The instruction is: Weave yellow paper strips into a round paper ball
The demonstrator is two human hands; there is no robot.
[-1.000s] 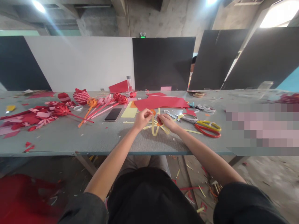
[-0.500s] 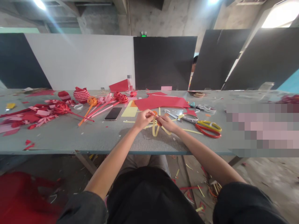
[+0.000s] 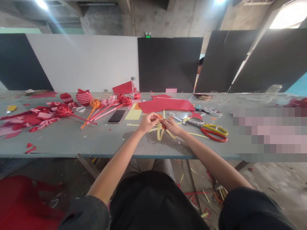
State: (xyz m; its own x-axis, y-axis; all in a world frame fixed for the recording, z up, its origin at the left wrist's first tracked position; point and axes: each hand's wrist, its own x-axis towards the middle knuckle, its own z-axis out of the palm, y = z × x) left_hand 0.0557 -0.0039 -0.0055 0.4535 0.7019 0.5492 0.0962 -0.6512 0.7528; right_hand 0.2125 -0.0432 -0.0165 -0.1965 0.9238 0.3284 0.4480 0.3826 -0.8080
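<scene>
My left hand (image 3: pixel 149 121) and my right hand (image 3: pixel 171 125) meet above the table's near middle, both with fingers pinched together. Between them is a small piece made of orange and pale yellow paper strips (image 3: pixel 159 133); a yellow loop hangs down from it. The fingertips hide part of the orange centre. More pale yellow strips (image 3: pixel 197 135) lie on the table under and beside my hands. To the right of my right hand lie scissors with grey handles (image 3: pixel 195 121), and beyond them handles in red and yellow (image 3: pixel 214 133).
Red paper sheets (image 3: pixel 165 104) lie behind my hands. A phone (image 3: pixel 116 116) and yellow paper (image 3: pixel 133 114) are to the left, with paper flowers on stems (image 3: pixel 124 101) and a striped red-pink ball (image 3: pixel 83 97) beyond. A bottle (image 3: pixel 133 85) stands at the back.
Hardly anything differs. My hands stay pinched in the same place, with only slight finger movement around the paper strips.
</scene>
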